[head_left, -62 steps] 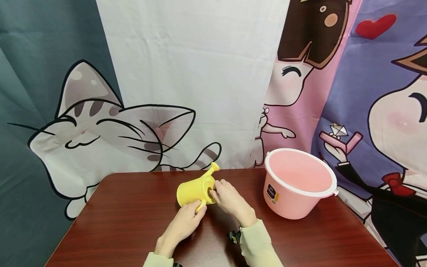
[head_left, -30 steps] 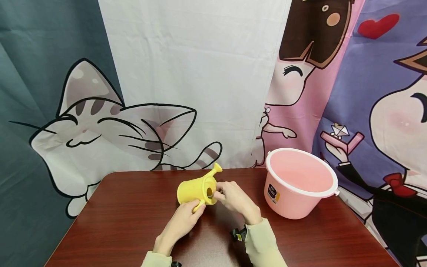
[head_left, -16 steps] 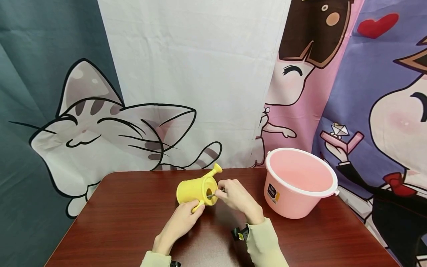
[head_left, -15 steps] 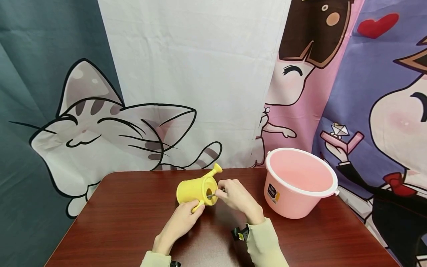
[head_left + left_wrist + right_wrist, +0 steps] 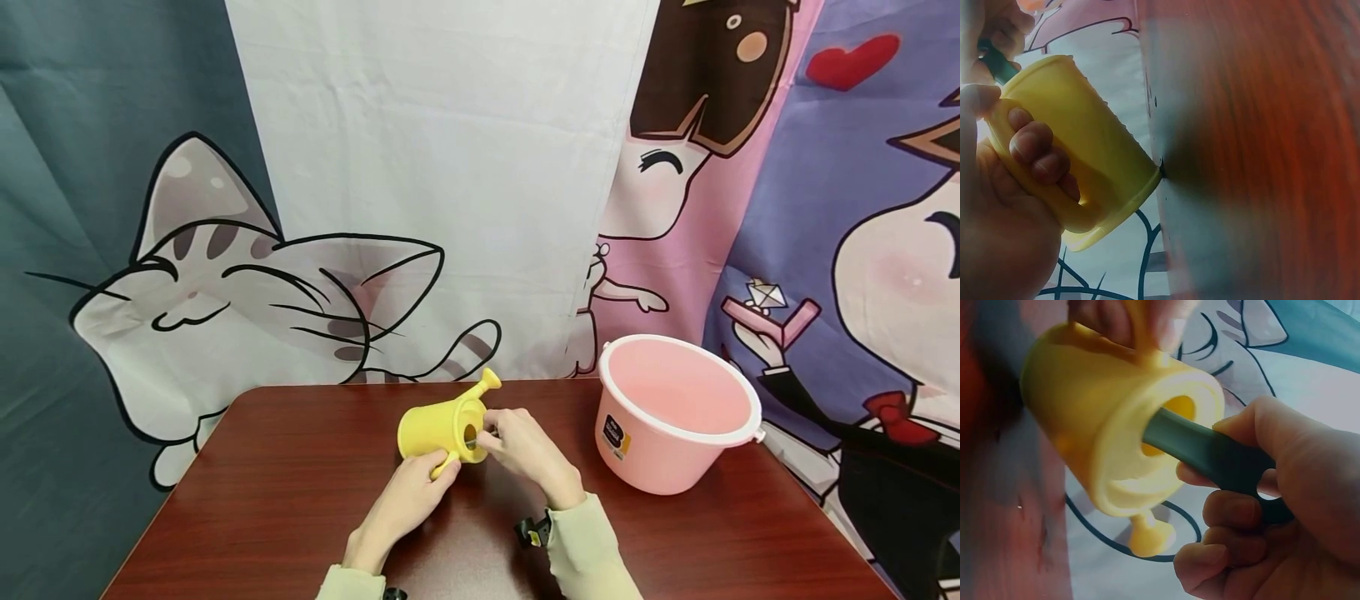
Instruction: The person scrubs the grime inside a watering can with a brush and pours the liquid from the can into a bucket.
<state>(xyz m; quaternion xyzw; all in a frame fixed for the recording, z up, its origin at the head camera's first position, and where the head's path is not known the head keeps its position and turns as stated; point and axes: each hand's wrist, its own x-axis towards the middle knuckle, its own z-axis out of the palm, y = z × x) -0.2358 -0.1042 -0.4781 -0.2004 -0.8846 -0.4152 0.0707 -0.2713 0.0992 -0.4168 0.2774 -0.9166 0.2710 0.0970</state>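
Fingers of the right hand (image 5: 528,454) are closed narrowly on a dark green tool (image 5: 1204,453), the thumb along one side of its handle and the index finger on the other, with the remaining fingers curled in below. A hole pierces the handle at the palm end; the opposite end passes into the yellow watering can (image 5: 429,429) through its mouth and is hidden there, so the kind of tool cannot be told. Fingers of the left hand (image 5: 412,487) are wrapped through the loop handle of the watering can and hold it firmly.

Compared with half a second earlier, the right hand has shifted slightly toward the mouth, and less of the tool shows outside it in the head view; the left hand and the can have barely moved. This suggests a short inward stroke, the tool reaching deeper while the can is steadied for it. Whether anything lies inside the can is not visible.

The watering can is tipped on its side over the middle of the brown table (image 5: 262,508), mouth toward the right hand, spout (image 5: 487,380) angled up and away from the person. Whether its base touches the table is unclear. Well apart, to the right, stands a pink bucket (image 5: 647,460), with neither hand touching it.
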